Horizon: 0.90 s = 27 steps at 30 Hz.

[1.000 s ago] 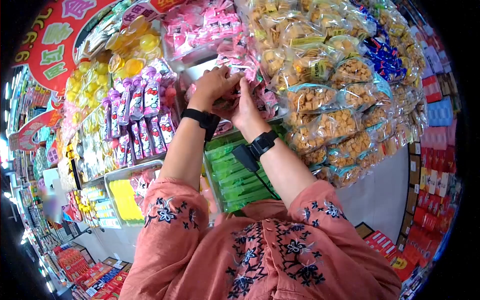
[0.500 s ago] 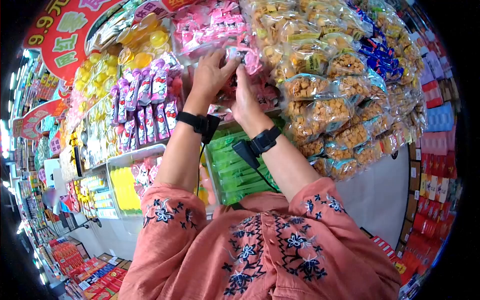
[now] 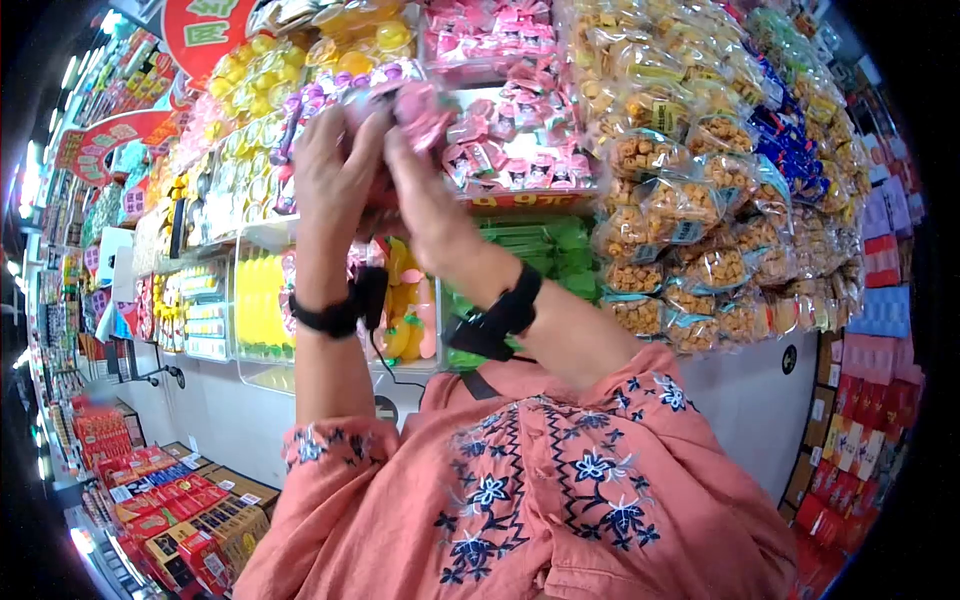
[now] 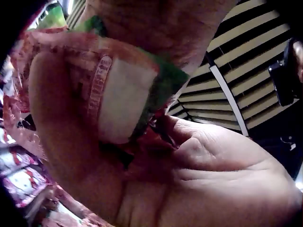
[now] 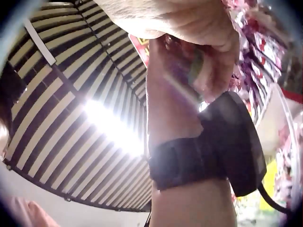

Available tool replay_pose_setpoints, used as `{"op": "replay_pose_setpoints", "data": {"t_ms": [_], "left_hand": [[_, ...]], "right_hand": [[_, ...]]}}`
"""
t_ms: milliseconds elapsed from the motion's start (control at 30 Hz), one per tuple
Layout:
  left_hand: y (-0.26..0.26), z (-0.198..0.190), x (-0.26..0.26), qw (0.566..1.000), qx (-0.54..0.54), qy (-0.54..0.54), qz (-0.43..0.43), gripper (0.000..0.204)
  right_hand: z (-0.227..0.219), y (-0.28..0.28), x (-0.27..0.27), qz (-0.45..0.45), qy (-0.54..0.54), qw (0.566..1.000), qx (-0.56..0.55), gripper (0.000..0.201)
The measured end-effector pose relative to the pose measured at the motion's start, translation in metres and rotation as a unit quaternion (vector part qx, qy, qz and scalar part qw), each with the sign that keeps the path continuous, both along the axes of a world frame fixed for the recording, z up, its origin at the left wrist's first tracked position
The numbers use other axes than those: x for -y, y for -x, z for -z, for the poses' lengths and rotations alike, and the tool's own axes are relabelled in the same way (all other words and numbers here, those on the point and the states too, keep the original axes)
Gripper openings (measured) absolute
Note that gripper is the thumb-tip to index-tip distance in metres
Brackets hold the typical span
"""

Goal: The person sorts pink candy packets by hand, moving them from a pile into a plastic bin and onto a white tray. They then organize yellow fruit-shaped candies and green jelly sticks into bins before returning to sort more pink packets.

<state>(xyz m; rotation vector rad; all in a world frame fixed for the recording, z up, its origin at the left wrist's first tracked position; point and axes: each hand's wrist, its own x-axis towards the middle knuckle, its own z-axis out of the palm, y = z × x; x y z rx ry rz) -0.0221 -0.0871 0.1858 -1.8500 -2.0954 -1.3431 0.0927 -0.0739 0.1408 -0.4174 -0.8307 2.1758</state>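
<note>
Both hands are together, cupped around a bunch of pink wrapped packets (image 3: 425, 112). My left hand (image 3: 333, 175) grips the bunch from the left and my right hand (image 3: 428, 205) from the right. In the left wrist view, a packet (image 4: 125, 97) with green and red edges and a pale panel lies within curled fingers. The right wrist view shows the left wrist's black band (image 5: 189, 161) and the heel of my right hand (image 5: 175, 19). To the right of the hands is a white bin holding loose pink packets (image 3: 520, 140). Purple-capped packages (image 3: 385, 75) sit behind the hands.
Clear bags of brown snacks (image 3: 690, 200) are piled at right. Green packages (image 3: 540, 250) and a clear bin of yellow packs (image 3: 265, 300) stand in front. Yellow cup-like packs (image 3: 360, 40) lie at the back left. Red boxes (image 3: 180, 510) are stacked low at left.
Both hands have moved left, away from the pink-packet bin, carrying a bunch of packets. The bin's loose packets now show more fully, and the head view has shifted right.
</note>
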Motion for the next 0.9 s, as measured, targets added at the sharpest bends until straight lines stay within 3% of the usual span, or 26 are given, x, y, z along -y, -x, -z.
{"op": "replay_pose_setpoints", "data": {"t_ms": [33,100,167,300,333,367,467,500,600,633,667,700,800,833,900], "left_hand": [[0.014,0.007,0.025,0.997,-0.066,0.005,-0.033,0.031],[0.024,0.013,0.066,0.991,0.062,0.047,-0.107,0.036],[0.036,0.021,0.099,0.986,0.109,0.029,-0.125,0.03],[0.085,0.082,0.153,0.946,0.255,0.088,-0.181,0.049],[0.096,0.1,0.163,0.95,0.238,0.077,-0.186,0.051],[0.103,0.116,0.171,0.954,0.222,0.066,-0.191,0.053],[0.111,0.125,0.176,0.959,0.158,0.106,-0.208,0.058],[0.106,0.117,0.173,0.961,0.136,0.12,-0.207,0.058],[0.082,0.086,0.147,0.968,0.124,0.095,-0.194,0.055],[0.072,0.072,0.136,0.972,0.1,0.098,-0.187,0.055],[0.06,0.055,0.126,0.975,0.077,0.103,-0.179,0.055],[0.044,0.039,0.114,0.977,0.115,0.087,-0.154,0.055],[0.03,0.04,0.074,0.999,0.013,0.027,-0.039,0.052],[0.009,0.024,0.053,0.988,0.143,0.052,-0.03,0.052],[-0.015,0.024,0.015,0.992,0.111,0.06,0.013,0.052]], "right_hand": [[-0.007,0.006,0.018,-0.04,0.016,0.999,-0.004,0.063],[0.003,0.026,0.041,-0.095,-0.017,0.995,-0.004,0.062],[0.016,0.046,0.06,-0.139,-0.058,0.989,0.013,0.062],[0.024,0.062,0.079,-0.266,-0.067,0.951,0.141,0.075],[0.021,0.062,0.079,-0.3,-0.06,0.934,0.186,0.078],[0.052,0.086,0.093,-0.209,-0.111,0.938,0.255,0.081],[0.054,0.088,0.075,-0.223,-0.208,0.906,0.293,0.078],[0.046,0.081,0.061,-0.264,-0.258,0.884,0.286,0.069],[0.049,0.071,0.05,-0.15,-0.225,0.944,0.189,0.054],[0.03,0.052,0.041,-0.156,-0.188,0.939,0.24,0.042],[0.029,0.041,0.03,-0.148,-0.151,0.954,0.214,0.037],[0.028,0.029,0.018,-0.112,-0.138,0.966,0.189,0.037],[0.035,-0.009,-0.02,-0.009,-0.085,0.982,0.169,0.035],[0.04,-0.023,-0.032,0.021,-0.09,0.982,0.162,0.034],[0.044,-0.051,-0.05,0.061,-0.021,0.982,0.175,0.03]]}}
